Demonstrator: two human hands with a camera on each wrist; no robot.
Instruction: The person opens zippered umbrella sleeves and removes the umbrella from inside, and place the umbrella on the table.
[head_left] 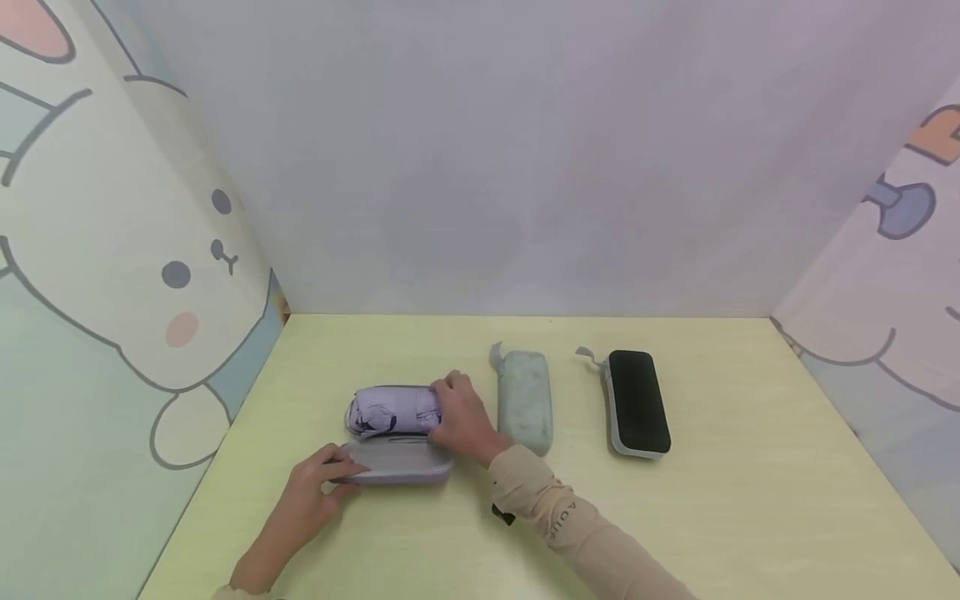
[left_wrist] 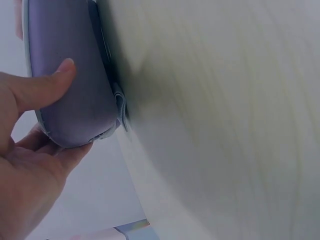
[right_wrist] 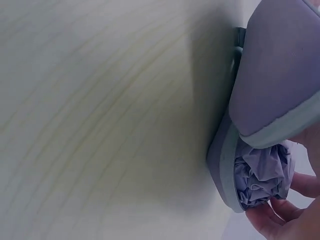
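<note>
A purple zip case (head_left: 405, 477) lies unfolded on the table, its pale lining showing in the near half. In the far half sits a purple rolled bundle of crumpled fabric (head_left: 393, 408), which looks like a folded umbrella. My left hand (head_left: 311, 487) pinches the left end of the near half, with the thumb (left_wrist: 57, 82) on its purple outside and the fingers beneath the end. At the opposite end my right hand (head_left: 463, 421) grips the far half together with the bundle. Its fingers (right_wrist: 267, 220) lie against the rim and the fabric; the near half partly hides the thumb.
A pale grey-green case (head_left: 525, 400) with a strap lies just right of my right hand. Farther right is a case with a black top (head_left: 639, 404) and a grey strap. A pale wall (head_left: 525, 167) rises behind the table (head_left: 750, 500), with printed side panels.
</note>
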